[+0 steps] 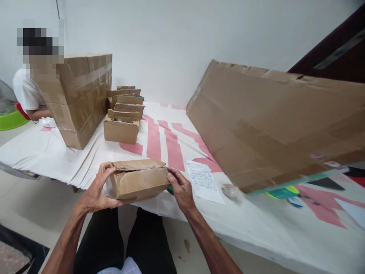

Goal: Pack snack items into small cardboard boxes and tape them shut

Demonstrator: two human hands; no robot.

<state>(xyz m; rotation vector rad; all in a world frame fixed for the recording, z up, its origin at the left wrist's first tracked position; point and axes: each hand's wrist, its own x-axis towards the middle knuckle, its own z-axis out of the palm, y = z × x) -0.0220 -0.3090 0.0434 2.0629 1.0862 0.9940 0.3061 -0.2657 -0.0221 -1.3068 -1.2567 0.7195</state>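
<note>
A small brown cardboard box (142,183) is held between my two hands at the table's front edge, over my lap. Its top flaps are nearly together, with a dark gap along the seam on the left. My left hand (99,188) grips the left end, thumb at the lower front and fingers over the top corner. At the right end, my right hand (181,186) pinches the corner between thumb and fingers. Just right of that hand lies a white printed sheet (205,180). Part of a green thing, too hidden to name, shows beneath the box's right end.
Several small cardboard boxes (122,128) with raised flaps stand in a row behind. Taped boxes (82,99) are stacked at left, beside a person in a white shirt (28,89). A large cardboard sheet (279,125) leans at right. A red-and-white cloth (173,144) covers the table.
</note>
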